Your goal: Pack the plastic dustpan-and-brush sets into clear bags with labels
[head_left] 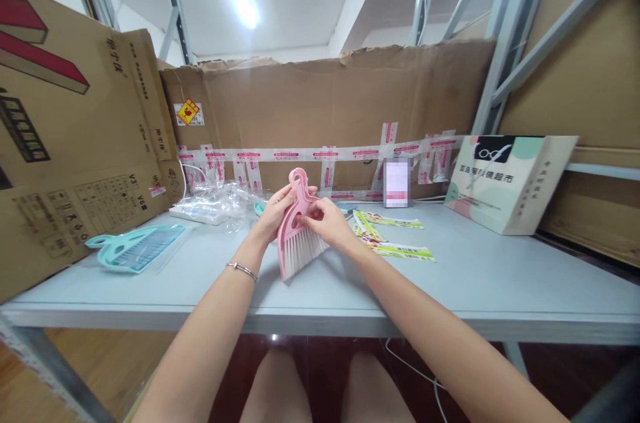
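A pink hand brush with white bristles is held upright above the table, its looped handle at the top and its bristles pointing down. My left hand wraps around its left side, with the fingers partly hidden behind it. On the front, near the hole in the pink body, my right hand pinches with thumb and fingers; whether a small part sits in that pinch is hidden. A second pink layer shows close behind the handle, perhaps a dustpan.
At the left lies a bagged teal dustpan and brush set. Crumpled clear plastic bags sit behind my left hand. Green-yellow printed strips lie to the right. A phone leans against the cardboard; a printed box stands far right.
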A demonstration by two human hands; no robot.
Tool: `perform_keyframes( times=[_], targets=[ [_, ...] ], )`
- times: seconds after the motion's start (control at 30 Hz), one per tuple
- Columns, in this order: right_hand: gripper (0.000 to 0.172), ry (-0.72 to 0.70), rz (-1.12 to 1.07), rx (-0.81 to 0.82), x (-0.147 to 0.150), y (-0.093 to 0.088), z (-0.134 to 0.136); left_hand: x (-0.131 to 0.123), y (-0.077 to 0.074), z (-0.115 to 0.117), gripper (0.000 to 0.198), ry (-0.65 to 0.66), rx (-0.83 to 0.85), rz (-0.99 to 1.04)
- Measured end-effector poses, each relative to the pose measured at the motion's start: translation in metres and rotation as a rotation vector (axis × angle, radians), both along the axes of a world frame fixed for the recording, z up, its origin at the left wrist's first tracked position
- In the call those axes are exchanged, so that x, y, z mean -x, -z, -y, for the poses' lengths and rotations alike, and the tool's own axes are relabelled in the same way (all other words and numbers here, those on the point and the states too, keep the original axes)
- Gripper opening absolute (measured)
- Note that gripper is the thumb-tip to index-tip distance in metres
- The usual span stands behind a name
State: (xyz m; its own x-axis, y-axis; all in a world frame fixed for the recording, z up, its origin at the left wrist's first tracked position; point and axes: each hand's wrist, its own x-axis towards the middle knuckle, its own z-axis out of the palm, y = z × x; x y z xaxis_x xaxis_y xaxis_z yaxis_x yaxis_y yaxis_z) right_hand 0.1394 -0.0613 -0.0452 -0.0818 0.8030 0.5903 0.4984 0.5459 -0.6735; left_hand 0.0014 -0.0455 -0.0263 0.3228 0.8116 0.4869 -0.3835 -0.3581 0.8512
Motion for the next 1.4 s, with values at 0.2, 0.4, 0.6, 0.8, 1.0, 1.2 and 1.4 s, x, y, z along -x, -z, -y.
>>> perform_keyframes(
  times=[0.2,0.4,0.6,0.8,1.0,1.2,1.4],
  targets=[
    [0.023,-0.075,-0.018,0.068,-0.001,-0.013,0.007,0.002,-0.003,-0.003,0.041,-0.208,-0.027,0.077],
    [0.020,-0.026,0.020,0.074,-0.004,-0.021,0.011,-0.005,-0.006,-0.001,0.046,-0.316,-0.069,0.057],
    [0.018,0.005,0.003,0.061,-0.004,-0.024,0.014,-0.007,-0.007,0.000,0.047,-0.394,-0.101,0.036],
    [0.017,0.010,-0.011,0.024,-0.004,-0.022,0.013,-0.007,-0.009,0.003,0.046,-0.414,-0.088,0.044],
    [0.017,0.020,-0.010,0.011,-0.004,-0.020,0.013,-0.008,-0.009,0.002,0.046,-0.417,-0.079,0.028],
    [0.016,0.027,-0.018,0.040,-0.002,-0.017,0.012,-0.011,-0.006,0.006,0.042,-0.379,-0.079,0.039],
    [0.020,-0.025,-0.036,0.002,0.001,-0.018,0.014,-0.006,-0.005,0.008,0.039,-0.002,-0.057,0.014]
  ],
)
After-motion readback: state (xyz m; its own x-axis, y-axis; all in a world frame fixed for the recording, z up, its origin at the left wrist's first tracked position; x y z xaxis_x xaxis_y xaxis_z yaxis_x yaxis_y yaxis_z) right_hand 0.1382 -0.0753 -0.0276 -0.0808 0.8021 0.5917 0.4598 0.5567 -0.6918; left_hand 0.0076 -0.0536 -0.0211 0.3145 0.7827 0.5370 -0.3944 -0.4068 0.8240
